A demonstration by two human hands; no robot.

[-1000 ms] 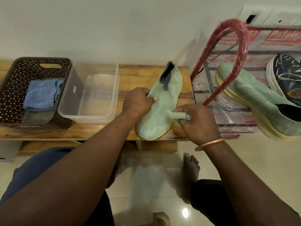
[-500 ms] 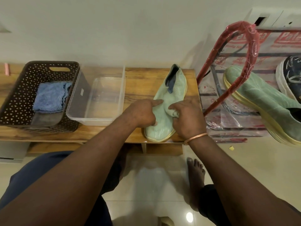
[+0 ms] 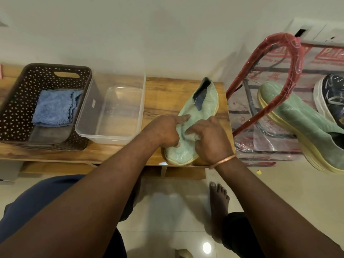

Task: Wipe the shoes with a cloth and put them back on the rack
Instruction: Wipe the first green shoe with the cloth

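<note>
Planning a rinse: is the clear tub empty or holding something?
Empty of objects: the clear tub shows only bench wood grain through its floor; water, cannot tell.

Single view, head-worn, wide-angle. Looks forward and steeply down over both forearms onto the worktop (image 3: pixel 167 94), close in. Left hand (image 3: pixel 163 131) and right hand (image 3: pixel 210 140) sit near frame centre. Wall (image 3: pixel 130 34) fills the top band. Floor (image 3: pixel 176 211) and a bare foot (image 3: pixel 217 202) fill the bottom. Rack (image 3: pixel 297 58) runs off the right edge, its lines bowed, probably by the lens.
</note>
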